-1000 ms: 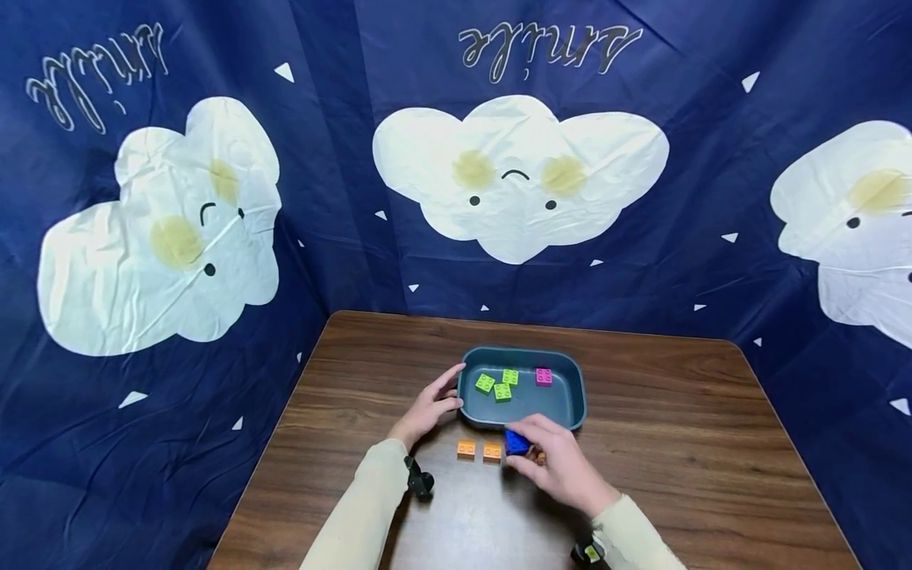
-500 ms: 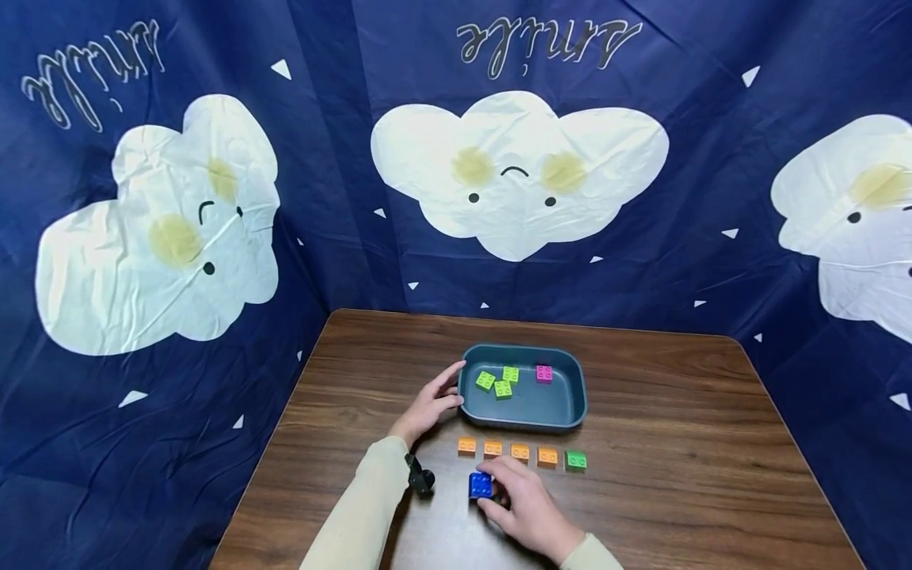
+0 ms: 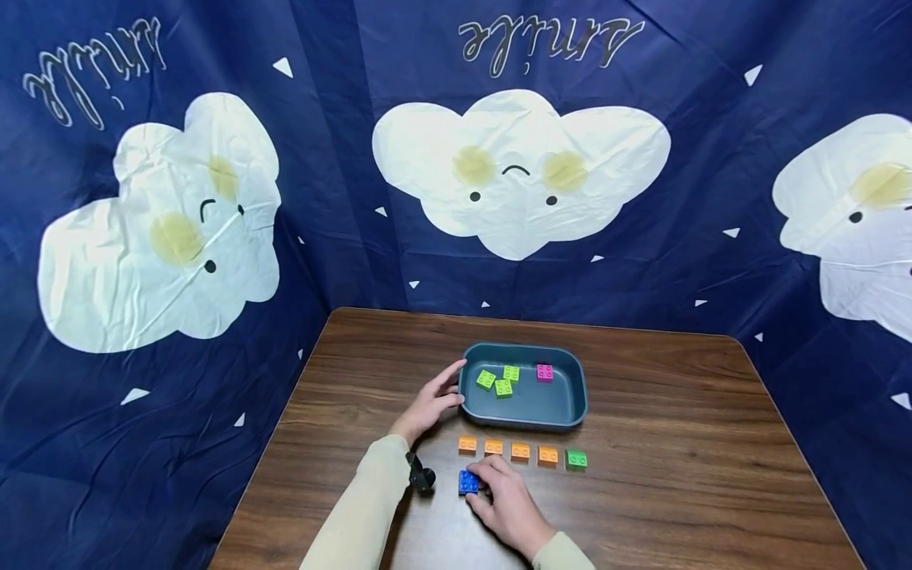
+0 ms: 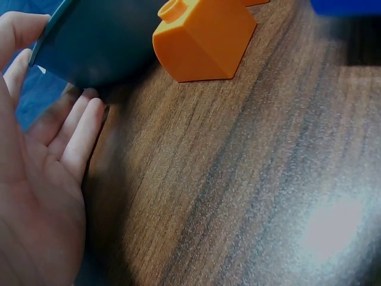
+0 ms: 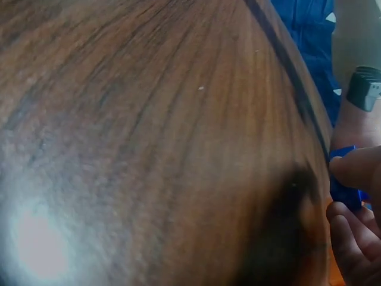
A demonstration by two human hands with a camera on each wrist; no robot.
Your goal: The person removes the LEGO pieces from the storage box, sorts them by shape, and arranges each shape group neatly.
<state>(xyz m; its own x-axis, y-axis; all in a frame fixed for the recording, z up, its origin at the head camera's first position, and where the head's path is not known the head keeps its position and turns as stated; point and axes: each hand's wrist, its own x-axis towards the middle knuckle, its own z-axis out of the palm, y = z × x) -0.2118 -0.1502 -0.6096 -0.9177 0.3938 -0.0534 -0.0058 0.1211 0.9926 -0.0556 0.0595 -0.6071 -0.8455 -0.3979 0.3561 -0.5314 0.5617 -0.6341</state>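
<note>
My right hand [image 3: 509, 503] pinches a blue studded toy brick [image 3: 468, 481] between thumb and fingers, in front of a row of bricks. In the right wrist view this blue brick [image 5: 344, 189] shows partly behind the fingers. Whether it touches the table cannot be told. My left hand [image 3: 427, 408] lies against the left end of a dark teal tray [image 3: 530, 402], its fingers fairly straight and fingertips at the rim. The left wrist view has the hand [image 4: 44, 173] touching the tray wall, near an orange brick [image 4: 205, 47].
Several orange bricks [image 3: 520, 452] and a green brick [image 3: 576, 460] form a row before the tray. Inside the tray lie three lime bricks [image 3: 503, 388] and a magenta brick [image 3: 545, 373]. A wooden table [image 3: 663, 443] bears everything, with a blue cloud-patterned cloth [image 3: 698, 261] behind.
My right hand has carried the blue brick from above the row, close to the tray, leftward and nearer to me, uncovering the row's right part. The left hand stays at the tray.
</note>
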